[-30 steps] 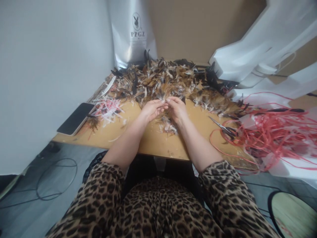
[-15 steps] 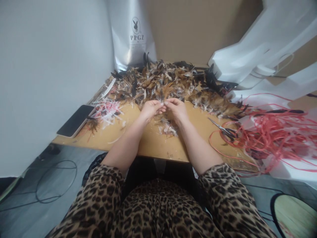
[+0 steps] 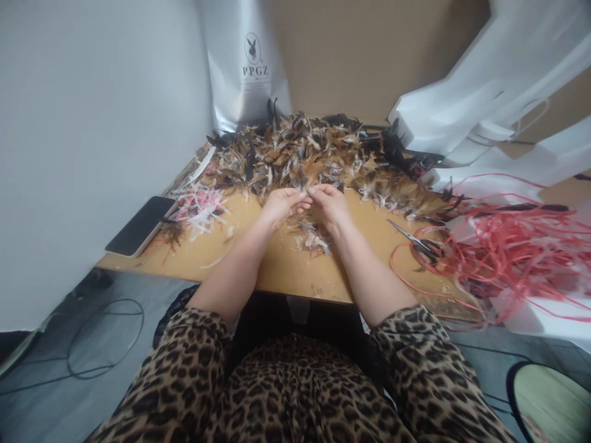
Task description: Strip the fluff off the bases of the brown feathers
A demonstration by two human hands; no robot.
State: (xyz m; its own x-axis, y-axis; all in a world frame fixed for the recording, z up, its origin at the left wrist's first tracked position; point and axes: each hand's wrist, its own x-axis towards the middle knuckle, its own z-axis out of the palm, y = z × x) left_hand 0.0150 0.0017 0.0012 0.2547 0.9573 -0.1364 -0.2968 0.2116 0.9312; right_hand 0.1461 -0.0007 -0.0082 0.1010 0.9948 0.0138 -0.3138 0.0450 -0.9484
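My left hand [image 3: 282,206] and my right hand [image 3: 330,204] meet above the middle of the wooden table [image 3: 295,271]. Both have thumb and fingers pinched together at the base of a small brown feather tuft [image 3: 305,172]. Right behind them spreads a large heap of brown, black and whitish feathers [image 3: 277,147]. Below my hands, a small clump of pale feather scraps [image 3: 314,239] lies on the wood. Exactly where the tuft ends and the heap begins is hard to make out.
At the left lie a phone [image 3: 141,226] and pink and white strips [image 3: 201,206]. Scissors [image 3: 415,239] rest at the right beside a tangle of red ribbon [image 3: 521,252]. A silver bag [image 3: 249,67] stands behind the feathers; white sheeting [image 3: 462,98] hangs at the back right.
Both hands stay pinched at nearly the same spot, with only a very slight shift of the fingers.
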